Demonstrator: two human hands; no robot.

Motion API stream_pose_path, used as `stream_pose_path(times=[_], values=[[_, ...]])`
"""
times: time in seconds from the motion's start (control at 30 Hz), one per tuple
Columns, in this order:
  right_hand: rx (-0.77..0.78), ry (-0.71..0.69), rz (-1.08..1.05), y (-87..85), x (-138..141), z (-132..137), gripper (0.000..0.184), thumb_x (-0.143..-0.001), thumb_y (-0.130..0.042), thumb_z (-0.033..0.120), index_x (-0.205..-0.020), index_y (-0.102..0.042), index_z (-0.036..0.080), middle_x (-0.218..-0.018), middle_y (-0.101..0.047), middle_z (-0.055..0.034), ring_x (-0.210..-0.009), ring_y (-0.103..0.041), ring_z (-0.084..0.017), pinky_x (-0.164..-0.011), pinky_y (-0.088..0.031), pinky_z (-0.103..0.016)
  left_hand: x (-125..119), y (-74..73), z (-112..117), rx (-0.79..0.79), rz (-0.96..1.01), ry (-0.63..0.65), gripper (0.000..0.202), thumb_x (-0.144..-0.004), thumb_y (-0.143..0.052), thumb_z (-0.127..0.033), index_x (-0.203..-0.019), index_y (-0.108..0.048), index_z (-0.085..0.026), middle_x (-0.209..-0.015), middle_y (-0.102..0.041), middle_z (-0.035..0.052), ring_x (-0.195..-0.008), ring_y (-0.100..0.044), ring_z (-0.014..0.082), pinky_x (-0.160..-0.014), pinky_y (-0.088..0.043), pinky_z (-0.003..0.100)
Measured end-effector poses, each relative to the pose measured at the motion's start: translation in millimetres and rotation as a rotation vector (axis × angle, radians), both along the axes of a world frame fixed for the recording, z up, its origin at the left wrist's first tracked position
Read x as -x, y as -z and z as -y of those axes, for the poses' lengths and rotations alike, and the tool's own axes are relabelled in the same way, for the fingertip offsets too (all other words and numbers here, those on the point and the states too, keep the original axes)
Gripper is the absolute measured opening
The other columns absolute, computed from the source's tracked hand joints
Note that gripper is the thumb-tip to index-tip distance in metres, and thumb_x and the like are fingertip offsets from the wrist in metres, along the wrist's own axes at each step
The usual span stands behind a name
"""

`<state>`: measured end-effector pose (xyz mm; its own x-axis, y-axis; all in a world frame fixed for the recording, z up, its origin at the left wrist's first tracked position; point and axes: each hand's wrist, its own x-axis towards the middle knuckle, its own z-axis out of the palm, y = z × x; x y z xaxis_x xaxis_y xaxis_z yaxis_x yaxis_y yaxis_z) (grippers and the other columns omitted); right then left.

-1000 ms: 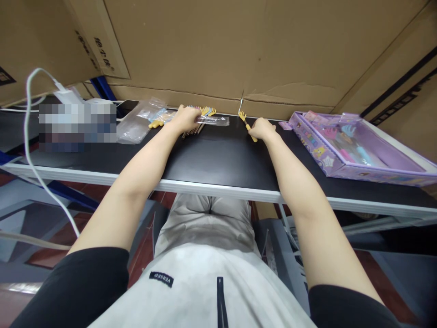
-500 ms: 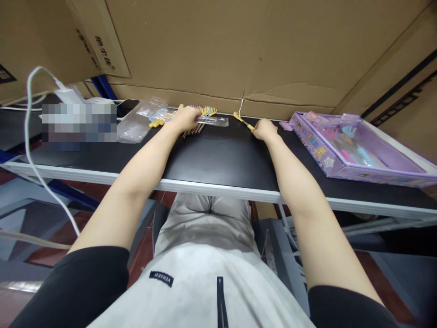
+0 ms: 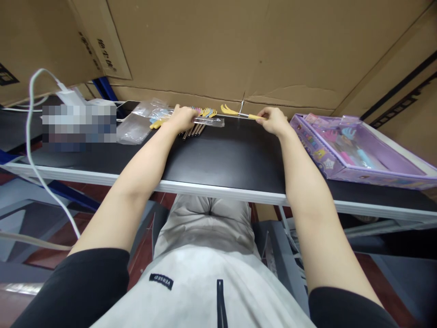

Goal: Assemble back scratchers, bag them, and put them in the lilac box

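Observation:
My right hand [image 3: 275, 120] pinches the handle end of a yellow back scratcher [image 3: 253, 116], its claw pointing left, raised near the back of the table. My left hand [image 3: 184, 119] is closed on a narrow clear plastic sleeve [image 3: 214, 121], whose end sticks out to the right. Under and beside that hand lies a row of back scratchers [image 3: 206, 112] with yellow, blue and pink claws and metal shafts. Part of the row is hidden by the left hand. A yellow handle piece [image 3: 157, 124] shows left of the left wrist.
Clear plastic bags [image 3: 133, 130] lie to the left on the black table [image 3: 225, 159]. A purple display box [image 3: 327, 159] with pink and blue back scratchers stands at the right. Cardboard [image 3: 211, 50] walls the back. A white cable [image 3: 29, 123] hangs at the left.
My right hand has lifted the yellow back scratcher and turned it from slanting to nearly level, its claw shifting left. The left hand has barely moved, with the sleeve still in it.

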<state>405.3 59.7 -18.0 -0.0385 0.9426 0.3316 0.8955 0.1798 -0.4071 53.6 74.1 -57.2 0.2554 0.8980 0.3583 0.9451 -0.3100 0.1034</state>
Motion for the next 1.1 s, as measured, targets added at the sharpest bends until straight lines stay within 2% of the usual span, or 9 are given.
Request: stream_pose_path(times=[0.13, 0.27, 0.37, 0.57, 0.73, 0.93, 1.1], values=[[-0.061, -0.155, -0.036, -6.3, -4, 3, 0.036, -0.094, -0.084, 0.058, -0.104, -0.072, 0.025, -0.104, -0.075, -0.01, -0.114, -0.067, -0.036, -0.113, -0.049, -0.068, 2, 0.7, -2, -0.009, 0.005, 0.018, 0.018, -0.088, -0.06, -0.009, -0.092, -0.075, -0.019, -0.094, -0.076, 0.0097, -0.111, -0.071, 0.0327, -0.115, -0.046, 0.059], [-0.041, -0.183, 0.009, -8.8, -8, -1, 0.04, -0.091, -0.086, 0.063, -0.096, -0.073, 0.025, -0.095, -0.074, -0.0085, -0.105, -0.068, -0.034, -0.111, -0.05, -0.069, 5, 1.5, -3, -0.012, 0.031, 0.054, 0.015, -0.087, -0.063, -0.011, -0.091, -0.074, -0.02, -0.092, -0.075, 0.0087, -0.113, -0.07, 0.0326, -0.118, -0.043, 0.059], [-0.044, -0.196, 0.043, -8.3, -10, -6, 0.041, -0.09, -0.085, 0.065, -0.094, -0.074, 0.025, -0.093, -0.074, -0.0079, -0.102, -0.069, -0.033, -0.111, -0.049, -0.071, 4, -0.2, -1, 0.011, 0.025, 0.042, 0.015, -0.087, -0.064, -0.012, -0.095, -0.074, -0.019, -0.099, -0.076, 0.0105, -0.117, -0.069, 0.0345, -0.119, -0.042, 0.059], [-0.019, -0.167, 0.07, -9.1, 1, 4, 0.029, -0.092, -0.085, 0.053, -0.097, -0.076, 0.025, -0.098, -0.075, -0.009, -0.109, -0.069, -0.036, -0.111, -0.049, -0.069, 0, -0.3, -1, 0.001, 0.0, 0.071, 0.009, -0.09, -0.07, -0.023, -0.098, -0.072, -0.02, -0.105, -0.075, 0.0107, -0.119, -0.067, 0.0346, -0.117, -0.043, 0.057], [-0.039, -0.2, 0.05, -11.8, 15, 20, 0.036, -0.092, -0.084, 0.054, -0.111, -0.079, 0.024, -0.107, -0.076, -0.0114, -0.114, -0.068, -0.036, -0.108, -0.052, -0.062, -1, 0.3, -2, 0.0, -0.005, 0.096, 0.016, -0.088, -0.075, -0.03, -0.099, -0.071, -0.02, -0.102, -0.072, 0.009, -0.117, -0.066, 0.0334, -0.117, -0.043, 0.055], [0.054, -0.266, 0.044, -10.7, 23, 14, 0.032, -0.09, -0.083, 0.048, -0.11, -0.082, 0.022, -0.102, -0.077, -0.0102, -0.103, -0.07, -0.032, -0.1, -0.059, -0.052, -7, -5.8, 5, 0.052, 0.018, 0.114, 0.022, -0.089, -0.076, -0.036, -0.102, -0.069, -0.02, -0.102, -0.072, 0.0078, -0.118, -0.066, 0.0334, -0.113, -0.044, 0.048], [0.032, -0.317, 0.002, -4.5, 30, 10, 0.025, -0.09, -0.082, 0.042, -0.106, -0.083, 0.022, -0.1, -0.078, -0.0095, -0.102, -0.071, -0.031, -0.102, -0.06, -0.052, -12, -7.3, 8, 0.06, 0.039, 0.11, 0.021, -0.087, -0.076, -0.037, -0.1, -0.068, -0.022, -0.102, -0.073, 0.0087, -0.112, -0.068, 0.0334, -0.107, -0.046, 0.043]])
